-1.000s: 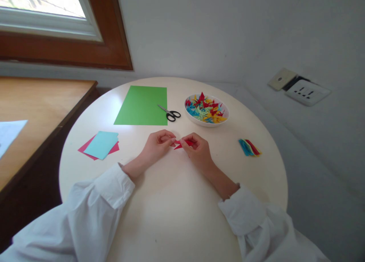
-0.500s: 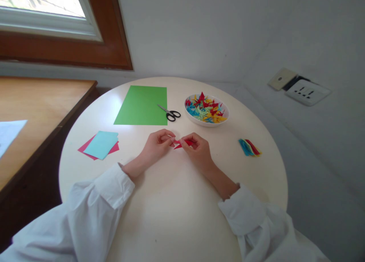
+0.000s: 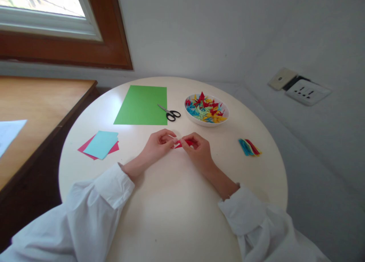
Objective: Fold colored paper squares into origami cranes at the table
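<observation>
A small folded piece of red paper point(image 3: 182, 143) lies low over the round cream table point(image 3: 171, 208), pinched from both sides. My left hand point(image 3: 157, 144) grips its left end with thumb and fingertips. My right hand point(image 3: 196, 148) pinches its right end, fingers curled over it. Most of the paper is hidden under my fingers. Both wrists rest on the tabletop, in white sleeves.
A green sheet point(image 3: 142, 105) and black-handled scissors point(image 3: 170, 113) lie beyond my hands. A white bowl point(image 3: 206, 110) holds several coloured folded papers. A light blue sheet point(image 3: 100, 144) over a pink one lies left; a coloured paper stack point(image 3: 249, 147) lies right. A wooden desk point(image 3: 31, 113) stands left.
Hardly anything differs: my left fingers have shifted slightly on the red paper's left end. The paper and my right hand stay in the same place.
</observation>
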Demonstrator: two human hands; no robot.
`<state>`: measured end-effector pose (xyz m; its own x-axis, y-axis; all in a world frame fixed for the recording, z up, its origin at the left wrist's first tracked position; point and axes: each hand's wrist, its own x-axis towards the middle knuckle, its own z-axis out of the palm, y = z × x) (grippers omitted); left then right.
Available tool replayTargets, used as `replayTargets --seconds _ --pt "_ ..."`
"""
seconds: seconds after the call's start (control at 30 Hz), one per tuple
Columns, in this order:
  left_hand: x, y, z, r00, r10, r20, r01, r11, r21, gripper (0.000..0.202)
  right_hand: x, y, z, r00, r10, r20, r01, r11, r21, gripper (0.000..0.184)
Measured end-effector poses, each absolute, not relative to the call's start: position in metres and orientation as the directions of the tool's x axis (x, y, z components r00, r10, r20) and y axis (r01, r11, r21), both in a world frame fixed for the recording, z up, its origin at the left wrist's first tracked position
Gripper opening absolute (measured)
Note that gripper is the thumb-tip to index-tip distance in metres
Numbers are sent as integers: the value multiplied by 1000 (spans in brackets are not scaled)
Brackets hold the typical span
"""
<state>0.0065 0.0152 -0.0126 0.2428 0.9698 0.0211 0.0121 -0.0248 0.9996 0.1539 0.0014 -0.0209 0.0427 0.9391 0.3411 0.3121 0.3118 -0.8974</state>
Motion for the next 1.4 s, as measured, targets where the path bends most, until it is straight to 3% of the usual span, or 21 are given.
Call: replayTargets --seconds 0.3,0.77,1.0,1.4 --pt "6 17 -18 270 962 49 -37 -40 999 25 153 -1 -22 -19 919 393 389 369 -844 8" --pt "4 15 -15 170 981 98 -3 -99 995 20 153 3 -26 -6 904 427 369 399 -839 10" --pt "3 15 -18 171 971 167 57 -179 982 17 152 3 -27 -27 932 361 293 352 -889 10" --pt "3 13 -24 212 946 245 211 -289 934 10 152 0 -23 -50 900 434 433 411 -802 10"
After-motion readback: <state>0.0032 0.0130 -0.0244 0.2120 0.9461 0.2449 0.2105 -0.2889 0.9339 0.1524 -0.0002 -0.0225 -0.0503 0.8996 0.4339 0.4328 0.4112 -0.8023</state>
